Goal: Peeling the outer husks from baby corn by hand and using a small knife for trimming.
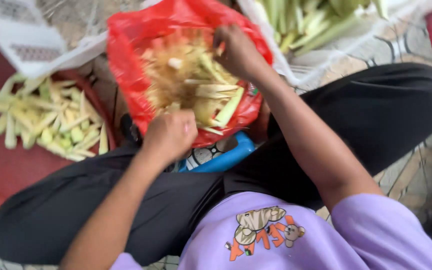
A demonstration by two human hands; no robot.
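I sit with my knees apart and the red plastic bag [126, 65] lies open on the floor straight ahead of me, between my legs, its mouth turned up toward me. It is heaped with pale husk scraps [196, 80], strips and silky threads, most of them lying with their long way running from near-left to far-right.

My right hand [236, 50] is the farther one: the arm stretches forward over my right knee, wrist bent down, fingers curled in at the far rim of the bag, down among the scraps. It looks closed on something, but what it pinches I cannot tell.

My left hand [171, 135] is nearer, at the bag's near edge, balled into a loose fist, knuckles up; whether it grips the plastic or a scrap is hidden.

A pile of peeled baby corn [51, 120] lies well off to my left.
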